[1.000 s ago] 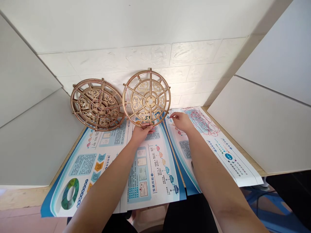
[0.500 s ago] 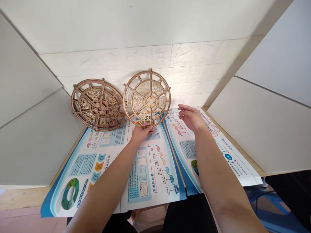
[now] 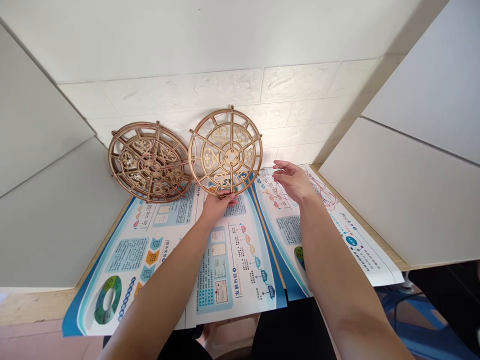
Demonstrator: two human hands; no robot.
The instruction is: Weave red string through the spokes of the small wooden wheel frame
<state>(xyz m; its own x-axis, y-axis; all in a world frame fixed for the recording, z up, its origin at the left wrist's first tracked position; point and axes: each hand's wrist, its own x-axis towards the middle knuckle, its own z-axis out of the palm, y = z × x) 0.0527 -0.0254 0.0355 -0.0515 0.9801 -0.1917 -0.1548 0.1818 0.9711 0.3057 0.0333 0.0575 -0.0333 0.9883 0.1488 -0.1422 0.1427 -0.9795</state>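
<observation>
My left hand [image 3: 216, 206] grips the lower rim of a round gold openwork frame [image 3: 231, 157], with the thumb in front. The frame stands nearly upright, facing me, and a thin reddish wire runs along part of its rim. Right of it, my right hand [image 3: 296, 184] is raised with its fingers curled and thumb near the index finger, around thin red wire [image 3: 278, 192]. The exact contact at the fingertips is too fine to see. More of this wire lies in a loose tangle [image 3: 325, 192] behind my right wrist.
A stack of similar round frames [image 3: 150, 162] leans at the left, close to the held one. Printed poster sheets [image 3: 255, 280] cover the wooden table. A white brick-patterned wall [image 3: 225, 90] rises behind, with white panels [image 3: 408, 190] at both sides. A blue stool [image 3: 423, 325] stands lower right.
My right hand's fingers have drawn slightly closer together, and the hand has shifted a little left. The frame stays in my left hand, almost unmoved. The whole view has shifted slightly left.
</observation>
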